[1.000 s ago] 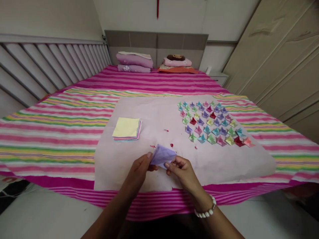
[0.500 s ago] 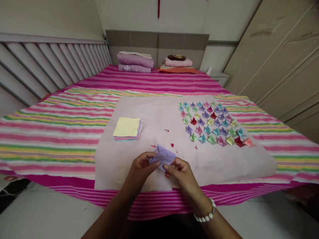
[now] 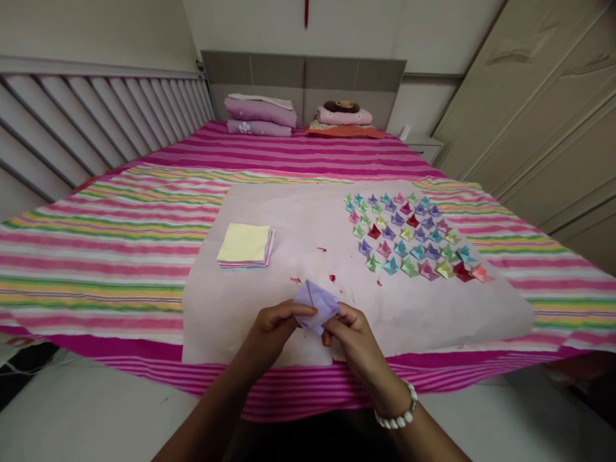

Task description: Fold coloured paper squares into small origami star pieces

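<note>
A piece of purple origami paper [image 3: 315,301], partly folded with a crease running down its face, is held up above the white sheet [image 3: 298,212]. My left hand [image 3: 273,330] is closed on its left side, one finger lying across the front. At the right edge, my right hand [image 3: 351,330] pinches it between thumb and fingers. Beyond and to the left lies a stack of square coloured paper [image 3: 244,244] with pale yellow on top. Rows of small folded paper boats [image 3: 407,234] in many colours stand on the right part of the sheet.
Small red marks or scraps [image 3: 332,278] dot the sheet just past my hands. The sheet lies on a bed with a striped cover [image 3: 110,256]. Folded purple bedding [image 3: 260,115] and a pink pile [image 3: 344,117] sit by the headboard [image 3: 353,77]. A slatted rail [image 3: 120,115] runs along the left.
The purple paper has turned so its creased face shows more. My left hand has shifted its fingers, one now reaching across the front of the paper.
</note>
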`<state>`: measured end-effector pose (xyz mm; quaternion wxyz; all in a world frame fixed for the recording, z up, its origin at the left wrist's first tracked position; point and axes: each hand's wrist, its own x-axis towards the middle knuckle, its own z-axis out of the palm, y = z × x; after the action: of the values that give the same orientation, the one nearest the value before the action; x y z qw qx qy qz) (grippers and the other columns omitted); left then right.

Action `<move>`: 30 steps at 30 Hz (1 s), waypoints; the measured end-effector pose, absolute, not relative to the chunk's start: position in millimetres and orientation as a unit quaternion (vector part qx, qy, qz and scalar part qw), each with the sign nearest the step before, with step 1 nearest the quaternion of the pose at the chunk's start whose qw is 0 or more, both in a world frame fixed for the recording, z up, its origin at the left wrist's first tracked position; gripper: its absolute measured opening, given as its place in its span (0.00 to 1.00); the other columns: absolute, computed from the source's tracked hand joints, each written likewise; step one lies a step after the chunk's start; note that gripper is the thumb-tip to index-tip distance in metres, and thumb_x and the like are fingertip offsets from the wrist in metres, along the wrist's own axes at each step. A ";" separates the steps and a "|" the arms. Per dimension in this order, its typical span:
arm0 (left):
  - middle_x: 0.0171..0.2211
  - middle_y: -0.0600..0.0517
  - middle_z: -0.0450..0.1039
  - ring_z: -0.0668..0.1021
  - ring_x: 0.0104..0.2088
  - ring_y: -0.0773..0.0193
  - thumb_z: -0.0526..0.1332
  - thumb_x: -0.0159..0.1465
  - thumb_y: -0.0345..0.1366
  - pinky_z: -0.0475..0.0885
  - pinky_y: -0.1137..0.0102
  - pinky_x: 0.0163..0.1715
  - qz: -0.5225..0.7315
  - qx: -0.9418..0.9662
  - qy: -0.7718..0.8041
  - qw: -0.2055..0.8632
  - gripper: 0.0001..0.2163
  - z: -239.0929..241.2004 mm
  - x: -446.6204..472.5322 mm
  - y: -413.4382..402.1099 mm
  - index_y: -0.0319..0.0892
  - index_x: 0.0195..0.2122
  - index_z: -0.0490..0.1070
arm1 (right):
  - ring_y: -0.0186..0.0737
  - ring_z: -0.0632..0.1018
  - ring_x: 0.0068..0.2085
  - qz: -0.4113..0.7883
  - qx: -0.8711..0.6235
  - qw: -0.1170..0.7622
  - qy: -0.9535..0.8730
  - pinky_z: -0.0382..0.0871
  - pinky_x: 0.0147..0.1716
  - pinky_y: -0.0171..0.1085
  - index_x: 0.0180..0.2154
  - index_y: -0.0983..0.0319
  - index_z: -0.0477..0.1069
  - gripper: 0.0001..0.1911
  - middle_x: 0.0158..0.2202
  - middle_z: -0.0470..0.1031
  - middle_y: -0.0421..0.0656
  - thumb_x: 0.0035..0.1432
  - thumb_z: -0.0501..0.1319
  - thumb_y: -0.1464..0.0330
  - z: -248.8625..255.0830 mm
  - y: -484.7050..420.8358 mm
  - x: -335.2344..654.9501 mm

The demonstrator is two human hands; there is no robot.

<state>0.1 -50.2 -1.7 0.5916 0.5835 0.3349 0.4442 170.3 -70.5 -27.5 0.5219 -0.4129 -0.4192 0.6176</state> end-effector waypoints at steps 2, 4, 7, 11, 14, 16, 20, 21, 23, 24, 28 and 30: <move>0.37 0.50 0.78 0.77 0.39 0.63 0.60 0.62 0.31 0.69 0.69 0.41 0.431 0.608 0.309 0.591 0.09 -0.5 -3.0 -51.5 0.46 0.39 0.79 | 0.29 0.67 0.18 0.619 -0.416 0.522 -0.414 0.58 0.22 0.31 0.27 0.63 0.73 0.09 0.16 0.69 0.36 0.52 0.65 0.64 -26.2 -71.0 170.2; 0.40 0.50 0.76 0.76 0.41 0.62 0.61 0.61 0.32 0.68 0.68 0.42 0.420 0.624 0.284 0.594 0.11 1.4 -5.3 -53.0 0.47 0.44 0.77 | 0.30 0.67 0.18 0.621 -0.420 0.521 -0.408 0.58 0.22 0.31 0.27 0.63 0.72 0.09 0.16 0.69 0.36 0.52 0.64 0.63 -25.4 -71.6 169.9; 0.41 0.48 0.74 0.75 0.43 0.61 0.61 0.62 0.37 0.68 0.68 0.43 0.407 0.634 0.291 0.590 0.12 3.4 -6.6 -54.2 0.46 0.45 0.77 | 0.30 0.67 0.19 0.626 -0.419 0.518 -0.404 0.58 0.23 0.31 0.28 0.63 0.72 0.10 0.16 0.69 0.36 0.53 0.64 0.63 -25.2 -72.2 170.0; 0.37 0.49 0.76 0.75 0.39 0.62 0.59 0.63 0.41 0.67 0.68 0.41 0.416 0.592 0.373 0.581 0.11 1.1 -4.4 -53.7 0.44 0.40 0.79 | 0.31 0.68 0.20 0.621 -0.427 0.496 -0.432 0.59 0.24 0.32 0.27 0.63 0.71 0.13 0.18 0.70 0.37 0.55 0.63 0.60 -24.3 -73.1 172.1; 0.35 0.50 0.75 0.74 0.37 0.62 0.66 0.57 0.43 0.68 0.69 0.39 0.421 0.566 0.338 0.623 0.14 -1.0 -0.8 -53.6 0.43 0.42 0.78 | 0.31 0.68 0.21 0.607 -0.440 0.485 -0.450 0.59 0.24 0.32 0.27 0.63 0.71 0.14 0.18 0.70 0.37 0.56 0.63 0.59 -23.1 -73.5 173.7; 0.34 0.51 0.75 0.74 0.35 0.62 0.69 0.52 0.42 0.68 0.70 0.37 0.418 0.559 0.301 0.649 0.18 -1.2 1.7 -54.4 0.42 0.43 0.76 | 0.31 0.68 0.21 0.602 -0.446 0.485 -0.452 0.60 0.24 0.32 0.27 0.63 0.71 0.14 0.18 0.70 0.37 0.57 0.62 0.59 -23.2 -73.6 173.6; 0.31 0.52 0.74 0.73 0.33 0.64 0.66 0.57 0.36 0.68 0.71 0.35 0.416 0.553 0.362 0.624 0.08 0.6 4.1 -55.4 0.40 0.36 0.77 | 0.32 0.69 0.22 0.593 -0.437 0.501 -0.454 0.63 0.25 0.32 0.30 0.62 0.72 0.12 0.21 0.70 0.37 0.56 0.63 0.59 -25.0 -73.0 171.6; 0.30 0.52 0.73 0.73 0.33 0.64 0.64 0.59 0.36 0.67 0.70 0.36 0.414 0.554 0.376 0.616 0.07 1.4 3.8 -55.2 0.39 0.35 0.77 | 0.32 0.70 0.24 0.583 -0.431 0.521 -0.451 0.64 0.25 0.32 0.34 0.61 0.73 0.11 0.24 0.71 0.38 0.55 0.64 0.60 -25.0 -72.8 171.8; 0.31 0.52 0.73 0.73 0.34 0.64 0.63 0.59 0.36 0.67 0.70 0.37 0.409 0.560 0.386 0.608 0.07 3.2 2.3 -54.3 0.39 0.36 0.77 | 0.33 0.72 0.28 0.555 -0.415 0.568 -0.445 0.67 0.28 0.33 0.45 0.58 0.72 0.18 0.32 0.72 0.39 0.52 0.67 0.62 -23.4 -72.6 174.2; 0.31 0.52 0.73 0.73 0.34 0.64 0.63 0.59 0.36 0.67 0.70 0.36 0.405 0.565 0.387 0.606 0.07 4.2 1.2 -53.8 0.39 0.36 0.77 | 0.33 0.73 0.30 0.540 -0.408 0.582 -0.450 0.68 0.31 0.34 0.50 0.55 0.69 0.24 0.36 0.73 0.40 0.51 0.68 0.64 -21.8 -72.6 176.4; 0.30 0.52 0.71 0.72 0.32 0.65 0.64 0.58 0.35 0.67 0.71 0.33 0.386 0.592 0.387 0.593 0.06 9.1 -3.1 -52.3 0.39 0.34 0.78 | 0.34 0.73 0.33 0.477 -0.408 0.547 -0.554 0.69 0.34 0.36 0.45 0.54 0.75 0.16 0.37 0.73 0.42 0.53 0.66 0.68 -11.8 -72.7 188.3; 0.28 0.52 0.71 0.71 0.31 0.66 0.63 0.58 0.35 0.67 0.71 0.31 0.381 0.600 0.388 0.586 0.06 11.2 -4.7 -52.4 0.39 0.32 0.78 | 0.34 0.72 0.31 0.452 -0.406 0.526 -0.595 0.68 0.31 0.35 0.38 0.56 0.78 0.08 0.33 0.73 0.41 0.54 0.66 0.69 -7.1 -72.7 192.4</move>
<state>-4.7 -52.4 11.2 0.5862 0.6003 0.3884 0.3811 192.4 -72.7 -7.1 0.5259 -0.4061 -0.5954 0.4517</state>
